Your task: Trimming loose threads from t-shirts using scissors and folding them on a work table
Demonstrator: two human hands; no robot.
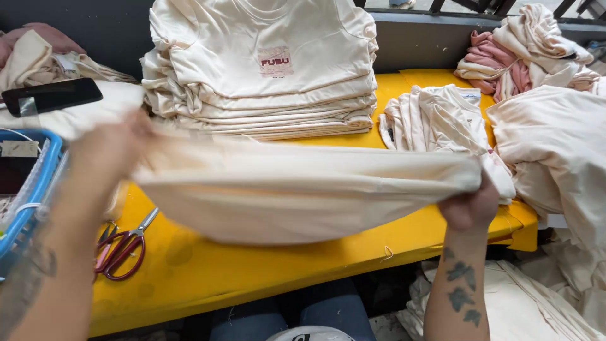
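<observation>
Mid-fold: left hand (110, 151) (blurred) and right hand (470, 205) each pinch an end of the cream shirt (297, 196), stretched over the yellow table (208, 278); stack of folded shirts (265, 69) behind; next likely needs it laid flat, edges aligned.

Yellow table (189, 278) w/ padded top. On it: tall stack of folded cream shirts (262, 69) at back centre, loose cream shirt (435, 117) to its right, red-handled scissors (123, 246) near front left edge
</observation>
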